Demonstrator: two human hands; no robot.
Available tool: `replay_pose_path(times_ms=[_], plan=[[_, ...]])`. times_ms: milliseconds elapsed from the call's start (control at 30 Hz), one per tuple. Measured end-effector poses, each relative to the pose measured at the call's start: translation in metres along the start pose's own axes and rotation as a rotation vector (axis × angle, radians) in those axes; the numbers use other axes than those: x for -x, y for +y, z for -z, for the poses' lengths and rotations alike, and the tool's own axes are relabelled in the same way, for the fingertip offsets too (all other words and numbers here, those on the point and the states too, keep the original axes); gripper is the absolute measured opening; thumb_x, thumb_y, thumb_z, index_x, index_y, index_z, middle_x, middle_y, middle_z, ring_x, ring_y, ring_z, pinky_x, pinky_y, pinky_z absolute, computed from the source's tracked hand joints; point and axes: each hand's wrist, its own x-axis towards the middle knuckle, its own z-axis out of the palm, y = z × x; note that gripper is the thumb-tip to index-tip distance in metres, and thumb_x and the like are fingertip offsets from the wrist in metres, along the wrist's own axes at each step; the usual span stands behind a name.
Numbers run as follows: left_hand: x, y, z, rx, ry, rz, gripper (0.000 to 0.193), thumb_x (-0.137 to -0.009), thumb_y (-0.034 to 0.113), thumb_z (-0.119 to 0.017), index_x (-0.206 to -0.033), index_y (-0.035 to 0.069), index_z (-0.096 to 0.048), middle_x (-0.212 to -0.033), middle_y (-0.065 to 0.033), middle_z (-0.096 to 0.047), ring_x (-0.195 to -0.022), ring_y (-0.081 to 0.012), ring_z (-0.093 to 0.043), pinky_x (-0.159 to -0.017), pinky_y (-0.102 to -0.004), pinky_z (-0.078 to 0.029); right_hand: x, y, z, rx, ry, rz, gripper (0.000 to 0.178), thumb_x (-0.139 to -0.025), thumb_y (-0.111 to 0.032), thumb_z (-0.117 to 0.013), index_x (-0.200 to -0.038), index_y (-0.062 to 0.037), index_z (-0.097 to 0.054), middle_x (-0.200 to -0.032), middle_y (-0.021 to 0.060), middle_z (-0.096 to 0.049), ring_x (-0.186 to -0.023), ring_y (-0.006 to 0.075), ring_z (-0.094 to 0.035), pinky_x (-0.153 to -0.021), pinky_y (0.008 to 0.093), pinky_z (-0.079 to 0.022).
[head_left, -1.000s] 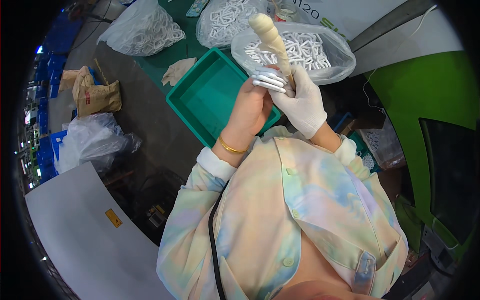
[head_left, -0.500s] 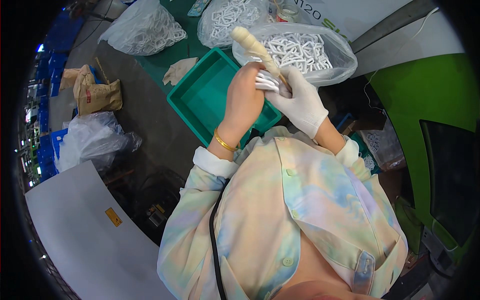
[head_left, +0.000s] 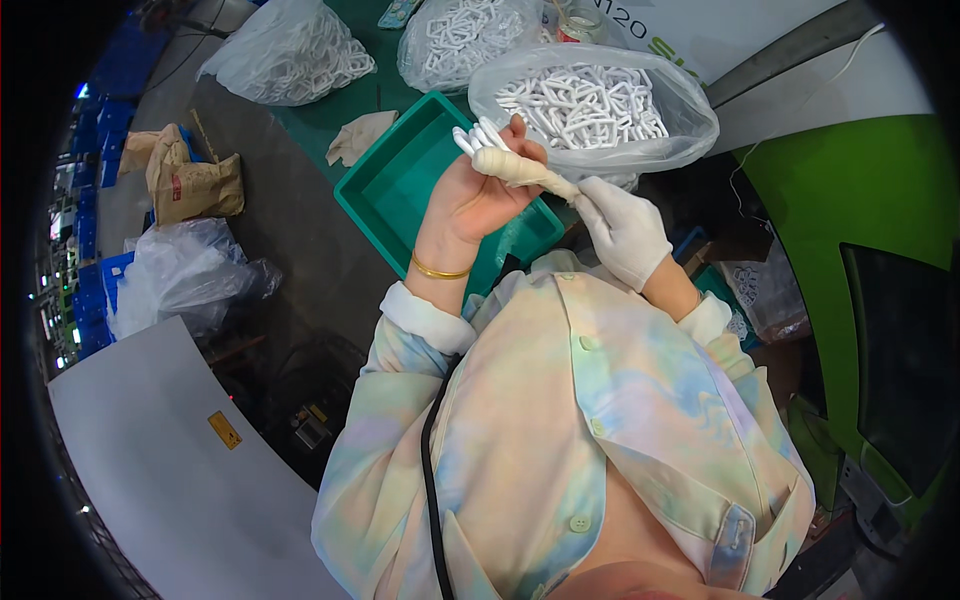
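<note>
My bare left hand (head_left: pixel 468 203), a gold bangle at its wrist, is raised over the near part of a green plastic tray (head_left: pixel 398 190). Several white oblong plastic pieces (head_left: pixel 482 136) are held in its curled fingers, their ends sticking out at the upper left. My right hand (head_left: pixel 628 238), in a white knitted glove, pinches the thin end of a stick wrapped in cream-coloured material (head_left: pixel 515 170). The stick's thick, rounded end lies across my left palm, close against the white pieces. Parts of the left fingers are hidden behind the stick.
Beyond the tray stands an open clear bag (head_left: pixel 600 105) full of white link-shaped pieces. Two more such bags (head_left: pixel 290 60) are farther back. A beige cloth (head_left: pixel 360 138) lies left of the tray. A green-and-white machine panel (head_left: pixel 840 190) rises on the right.
The wrapped stick has swung down and left, from pointing away to lying across my left palm. My left hand has turned, showing its palm, and the white pieces have shifted left.
</note>
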Motion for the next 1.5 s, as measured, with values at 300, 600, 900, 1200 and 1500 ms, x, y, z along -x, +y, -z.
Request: replay_pose_path(times_ms=[300, 600, 900, 1200, 1500], plan=[[-0.01, -0.03, 0.001, -0.084, -0.131, 0.034, 0.031, -0.099, 0.016, -0.049, -0.127, 0.004, -0.055, -0.127, -0.0131, -0.058, -0.123, -0.0283, -0.05, -0.106, -0.0412, -0.042, -0.025, -0.04, 0.012, -0.28, 0.127, -0.132, 0.024, -0.091, -0.02, -0.064, -0.108, -0.0043, -0.06, -0.085, 0.0137, -0.065, -0.077, 0.02, -0.065, -0.072, 0.0325, -0.05], [-0.008, -0.035, -0.001, -0.287, -0.225, -0.044, 0.03, -0.099, 0.02, -0.052, -0.122, -0.001, -0.053, -0.127, -0.0153, -0.057, -0.121, -0.0274, -0.051, -0.109, -0.0445, -0.038, -0.04, -0.036, 0.021, -0.489, 0.314, -0.248, 0.025, -0.089, -0.015, -0.065, -0.108, -0.0011, -0.056, -0.081, 0.0, -0.053, -0.075, 0.0076, -0.05, -0.069, 0.0237, -0.044], [-0.006, -0.045, -0.021, -0.374, -0.083, -0.181, 0.035, -0.098, 0.017, -0.055, -0.129, 0.0, -0.051, -0.128, -0.0131, -0.058, -0.118, -0.0242, -0.056, -0.105, -0.0401, -0.044, -0.039, -0.039, 0.015, -0.419, 0.367, -0.263, 0.035, -0.081, -0.015, -0.075, -0.106, -0.003, -0.054, -0.068, -0.0044, -0.043, -0.06, 0.0048, -0.04, -0.057, 0.0213, -0.039], [-0.002, -0.032, -0.007, -0.433, -0.172, -0.275, 0.043, -0.097, 0.012, -0.055, -0.137, -0.001, -0.045, -0.139, -0.0148, -0.05, -0.131, -0.0301, -0.046, -0.112, -0.0401, -0.038, -0.027, -0.026, 0.018, -0.348, 0.237, -0.223, 0.019, -0.096, -0.019, -0.057, -0.104, -0.0026, -0.056, -0.074, 0.0042, -0.055, -0.069, 0.0073, -0.05, -0.065, 0.0259, -0.044], [-0.001, -0.031, -0.024, -0.408, -0.222, -0.258, 0.056, -0.094, 0.006, -0.056, -0.145, -0.001, -0.032, -0.153, -0.0165, -0.029, -0.144, -0.0337, -0.024, -0.12, -0.0473, -0.027, -0.008, 0.004, 0.02, -0.265, 0.016, -0.212, 0.026, -0.101, -0.024, -0.047, -0.1, -0.001, -0.06, -0.075, 0.0066, -0.057, -0.069, 0.0126, -0.051, -0.067, 0.0272, -0.044]])
